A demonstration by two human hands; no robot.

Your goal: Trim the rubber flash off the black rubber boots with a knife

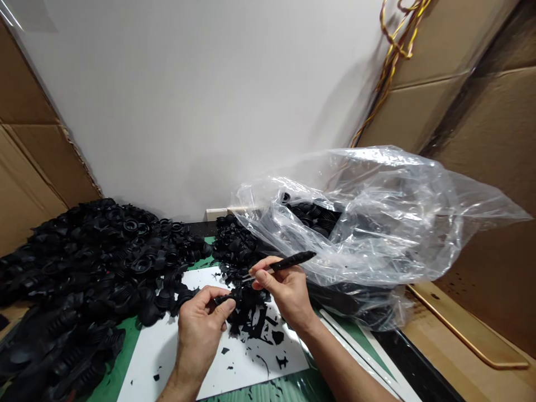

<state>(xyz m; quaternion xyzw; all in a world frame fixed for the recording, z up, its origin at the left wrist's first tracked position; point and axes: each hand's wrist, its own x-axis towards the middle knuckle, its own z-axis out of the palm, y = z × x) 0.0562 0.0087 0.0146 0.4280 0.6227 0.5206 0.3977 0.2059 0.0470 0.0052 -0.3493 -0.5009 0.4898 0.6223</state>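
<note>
My left hand (204, 321) pinches a small black rubber part (221, 300) between thumb and fingers, over a white sheet (153, 354). To its right, my right hand (283, 287) grips a slim tool with a black-wrapped handle (295, 261); its thin metallic end points left, just above the held part. Black scraps (255, 324) lie on the sheet beneath and between my hands. A large heap of black rubber parts (104, 251) spreads along the left. Dark rubber parts (316, 218) also show inside a clear plastic bag (389, 240) at the right.
Cardboard walls (486, 128) stand on both sides, with a pale panel (209, 100) behind. Twisted yellow and brown wires (391, 61) hang at the upper right. Pale strips (362, 357) and a gold-coloured flat piece (469, 329) lie at the lower right. A green surface (125, 335) shows under the sheet.
</note>
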